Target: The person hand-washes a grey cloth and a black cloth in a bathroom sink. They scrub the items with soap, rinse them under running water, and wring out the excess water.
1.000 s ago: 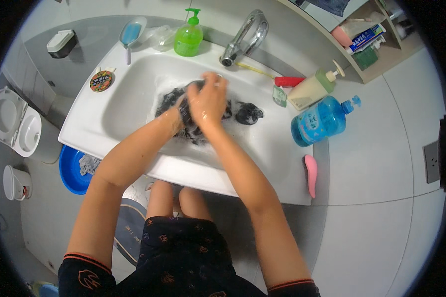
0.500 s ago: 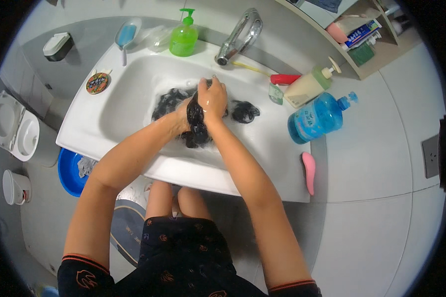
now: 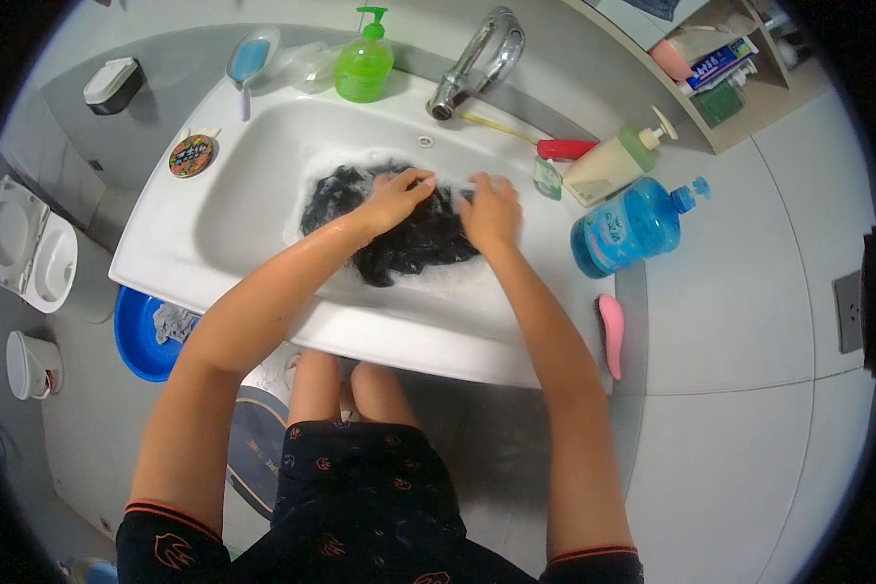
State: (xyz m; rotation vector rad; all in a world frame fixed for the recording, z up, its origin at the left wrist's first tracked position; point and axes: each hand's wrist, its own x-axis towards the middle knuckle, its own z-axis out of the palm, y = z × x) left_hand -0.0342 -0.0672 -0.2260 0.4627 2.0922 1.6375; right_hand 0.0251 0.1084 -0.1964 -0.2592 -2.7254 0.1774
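One broad white ceramic washbasin point(image 3: 151, 234) fills the middle of the room from where I stand. Below its left end, on the floor, sits a round blue plastic tub point(image 3: 129, 341). Spread over the bottom of the basin lies a wet, rumpled black cloth point(image 3: 419, 253), with white suds point(image 3: 307, 165) round its edges.

The person's left hand point(image 3: 397, 201) reaches over the far middle of the cloth, back upward, fingers pointing right; whether they pinch the fabric or only rest on it, I cannot tell. The right hand point(image 3: 493, 212) is at the cloth's right edge, slightly blurred, its fingers loose and spread, gripping nothing that I can see.

On the right side of the basin top stands a big clear bottle of blue liquid point(image 3: 628, 229), and just beyond it a cream bottle with a pale green collar and pump point(image 3: 605, 173). A curved chrome faucet point(image 3: 479, 63) rises at the far edge, and to its left stands a bright green pump bottle point(image 3: 363, 70). At the right end, toward the near corner, lies a pink-backed hairbrush point(image 3: 610, 336). Smallest are a crumpled grey cloth point(image 3: 173, 323) in the tub and a round, colourfully patterned tin point(image 3: 191, 156) on the far left rim.
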